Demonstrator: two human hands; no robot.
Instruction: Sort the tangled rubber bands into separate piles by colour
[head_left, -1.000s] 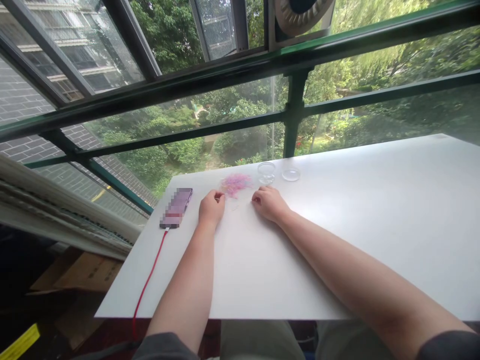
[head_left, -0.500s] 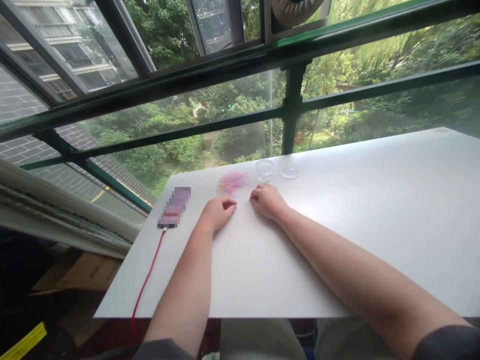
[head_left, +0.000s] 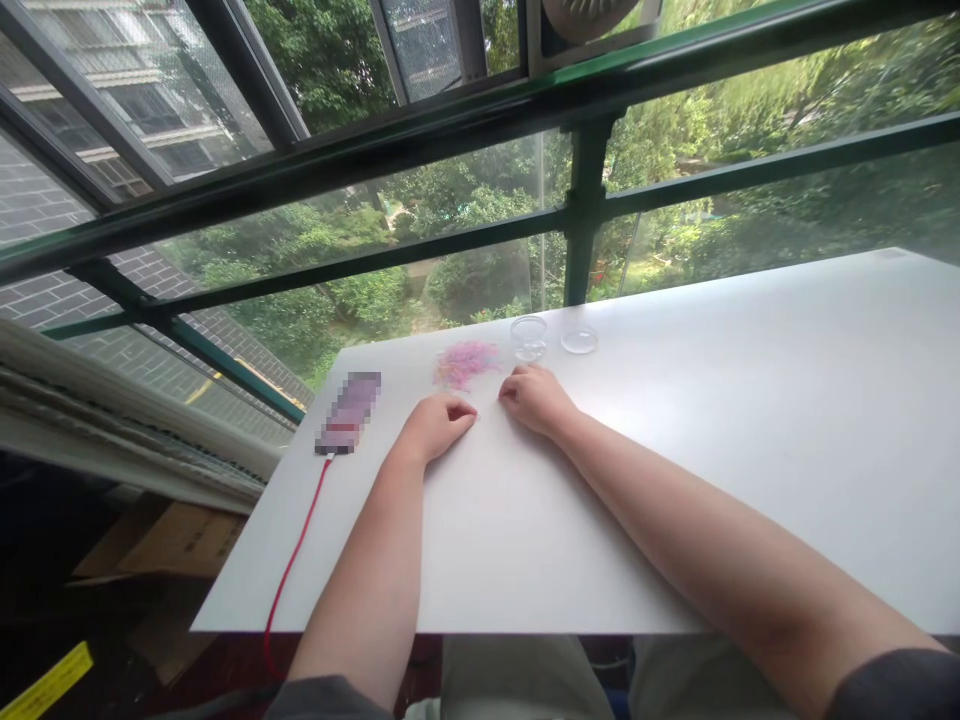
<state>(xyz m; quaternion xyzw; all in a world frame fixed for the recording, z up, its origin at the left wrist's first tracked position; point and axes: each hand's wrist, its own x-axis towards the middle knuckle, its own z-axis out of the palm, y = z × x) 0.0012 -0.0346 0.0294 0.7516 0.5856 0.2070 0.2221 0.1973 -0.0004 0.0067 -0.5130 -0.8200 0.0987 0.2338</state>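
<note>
A loose heap of thin, mostly pink strands (head_left: 466, 363) lies toward the far edge of the white table (head_left: 555, 560). Just in front of it is my left hand (head_left: 437, 425), thumb and finger pinched; a speck shows at the tips, too small to name. To its right, a short gap away, my right hand (head_left: 534, 398) rests on the table with its fingers curled together. Whatever its fingertips hold, if anything, is hidden. Behind the right hand stands a clear round container (head_left: 529, 338), and beside that lies a shallow clear round dish or lid (head_left: 579, 341).
At the table's left side lies a blurred-out phone-like device (head_left: 351, 412) with a red cable (head_left: 296, 550) running over the front edge. Beyond the far edge is a green-framed window (head_left: 589, 210). A cardboard box (head_left: 180, 540) sits below on the left.
My left hand's fingertips have shifted very slightly to the right, and a tiny speck now shows at them. The right hand stays almost where it was.
</note>
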